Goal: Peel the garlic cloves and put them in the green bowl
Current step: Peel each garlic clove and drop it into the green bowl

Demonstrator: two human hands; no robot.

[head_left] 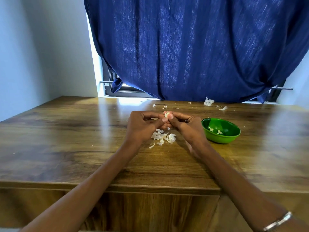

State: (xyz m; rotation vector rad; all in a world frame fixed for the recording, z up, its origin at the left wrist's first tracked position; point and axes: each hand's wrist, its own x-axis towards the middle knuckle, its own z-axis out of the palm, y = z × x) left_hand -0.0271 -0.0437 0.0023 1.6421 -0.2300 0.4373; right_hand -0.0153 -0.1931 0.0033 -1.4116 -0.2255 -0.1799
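Pinched between the thumbs and fingertips of the left hand [142, 126] and right hand [187, 127], the garlic clove [166, 114] sits above the wooden table [66, 139]. Peel scraps [163, 137] lie directly beneath. Green bowl [234, 131], just right of the right hand, contains pale pieces.

Blue curtain [192, 47] over a bright window [96, 64] — wooden table [66, 139] below.
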